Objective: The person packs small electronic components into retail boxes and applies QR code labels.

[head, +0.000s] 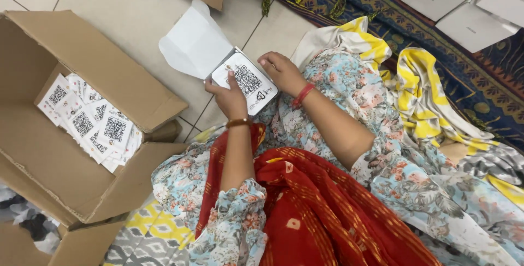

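A small white box [199,45] rests on my knee with its lid flap open and pointing away from me. On its mouth lies a white card with a square black code pattern [245,82]. My left hand [229,98] grips the near left edge of the box, thumb pressed on the card. My right hand [281,70] holds the right side, fingers curled on the card's far corner. Both wrists wear bangles.
A large open cardboard box [93,75] at the left holds a pile of the same code cards [90,124]. Several flat white boxes [464,4] lie on a patterned rug at the top right. Tiled floor lies ahead, a yellow-white cloth [415,91] to the right.
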